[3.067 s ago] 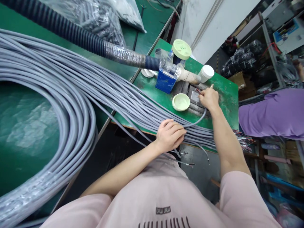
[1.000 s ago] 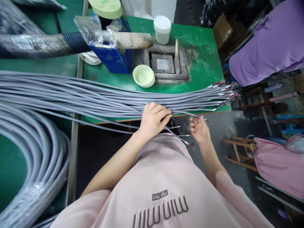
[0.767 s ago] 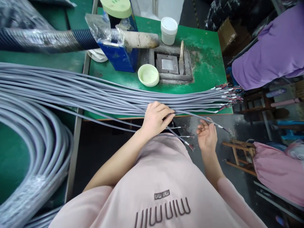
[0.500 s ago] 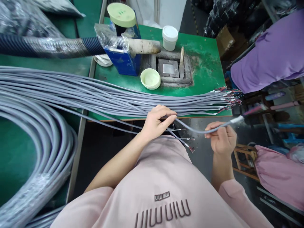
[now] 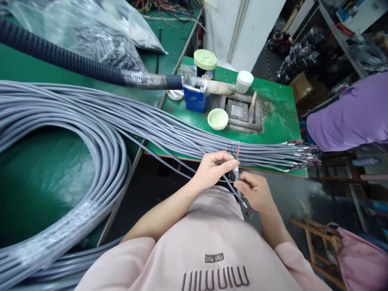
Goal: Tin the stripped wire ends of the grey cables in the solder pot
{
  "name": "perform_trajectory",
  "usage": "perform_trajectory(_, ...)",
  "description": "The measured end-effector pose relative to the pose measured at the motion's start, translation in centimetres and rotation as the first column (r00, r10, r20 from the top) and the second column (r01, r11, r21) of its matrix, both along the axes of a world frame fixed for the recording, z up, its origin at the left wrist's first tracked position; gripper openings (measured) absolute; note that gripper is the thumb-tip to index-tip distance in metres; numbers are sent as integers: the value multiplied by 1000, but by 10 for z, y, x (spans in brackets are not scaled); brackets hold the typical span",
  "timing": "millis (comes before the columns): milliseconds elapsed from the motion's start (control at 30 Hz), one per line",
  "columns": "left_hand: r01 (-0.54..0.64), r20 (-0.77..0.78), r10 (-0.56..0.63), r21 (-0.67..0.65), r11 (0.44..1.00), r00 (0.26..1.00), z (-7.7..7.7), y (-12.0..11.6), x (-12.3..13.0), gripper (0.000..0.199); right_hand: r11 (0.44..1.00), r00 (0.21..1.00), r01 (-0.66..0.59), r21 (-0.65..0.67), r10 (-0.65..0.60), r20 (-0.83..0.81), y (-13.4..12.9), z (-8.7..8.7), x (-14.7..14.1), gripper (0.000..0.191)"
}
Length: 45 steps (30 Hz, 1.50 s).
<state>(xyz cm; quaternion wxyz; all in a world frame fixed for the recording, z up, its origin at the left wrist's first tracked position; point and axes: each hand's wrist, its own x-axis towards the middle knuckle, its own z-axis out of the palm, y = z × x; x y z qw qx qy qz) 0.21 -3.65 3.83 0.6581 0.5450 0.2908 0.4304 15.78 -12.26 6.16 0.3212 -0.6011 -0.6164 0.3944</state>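
Grey cables (image 5: pixel 169 125) run in a thick bundle across the green bench, their stripped ends (image 5: pixel 307 155) fanned at its right edge. My left hand (image 5: pixel 216 167) pinches one grey cable (image 5: pixel 237 174) close to its white-banded end. Coloured wires (image 5: pixel 235 149) point up from that end, above the fingers. Just below, my right hand (image 5: pixel 254 189) is closed on the same cable. Another loose cable end (image 5: pixel 248 211) hangs under my hands, near the pink shirt.
Behind the bundle are a blue box (image 5: pixel 195 98), a pale green bowl (image 5: pixel 218 119), a white tub (image 5: pixel 244 81) and a square metal pot (image 5: pixel 239 110) with a flat stick. A ribbed hose (image 5: pixel 91 66) crosses at left. A person in purple (image 5: pixel 348 113) is at right.
My right hand has moved left, close beside my left hand. The cable end has swung from pointing right to pointing up between them. The view has shifted, showing more of the left bench.
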Motion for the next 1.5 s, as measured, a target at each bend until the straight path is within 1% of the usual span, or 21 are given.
perform_trajectory(200,36,21,-33,-132,991,999,4,-3,1,27,999,999,-31,-18,31,17,1,0,4,38)
perform_trajectory(500,41,31,-36,-184,982,999,1,-2,3,27,998,999,-54,-42,54,1,4,-2,6,38)
perform_trajectory(567,17,47,-7,-212,977,999,0,0,3,28,996,998,-67,-54,67,1,4,-2,6,38)
perform_trajectory(633,-36,62,52,-230,972,997,1,2,4,29,994,996,-84,-70,84,2,5,-3,4,39)
perform_trajectory(733,-111,64,129,-239,965,990,2,3,4,31,992,996,-94,-82,94,-5,5,-4,3,38)
perform_trajectory(833,-136,59,154,-247,960,986,2,2,4,30,993,996,-89,-78,88,-16,4,-5,4,39)
perform_trajectory(1133,-134,55,155,-273,953,986,4,-1,5,29,992,996,-88,-90,86,-21,1,-7,8,37)
perform_trajectory(1267,-119,76,147,-293,949,986,5,-1,5,28,993,996,-86,-84,86,5,0,-8,8,36)
perform_trajectory(1500,-106,96,138,-280,954,986,4,-1,4,29,993,996,-88,-78,90,28,1,-8,8,37)
